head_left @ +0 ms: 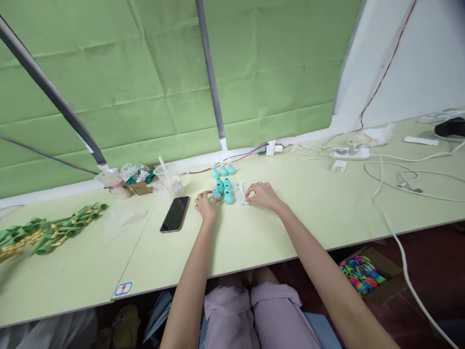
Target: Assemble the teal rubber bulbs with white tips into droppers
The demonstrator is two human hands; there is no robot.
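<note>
Small turquoise vase-shaped pieces [228, 197] stand in a cluster on the table between my hands, with dark openings showing at their tops. My left hand [206, 205] has its fingers curled around the nearest left turquoise piece [216, 195]. Beside the cluster lies a patch of small translucent white parts [240, 193]. At the near edge of that patch, my right hand [264, 195] pinches a small white part [247, 201] between thumb and fingers. Farther back, three turquoise pieces [224, 171] with whitish tops stand in a row.
A black phone [175, 214] lies left of my left hand. Behind it are a drink cup [171, 182], a small cardboard box [141, 187] and another cup [118, 184]. Green and yellow parts [69, 225] lie far left. A power strip [349, 153] and white cables [385, 213] occupy the right.
</note>
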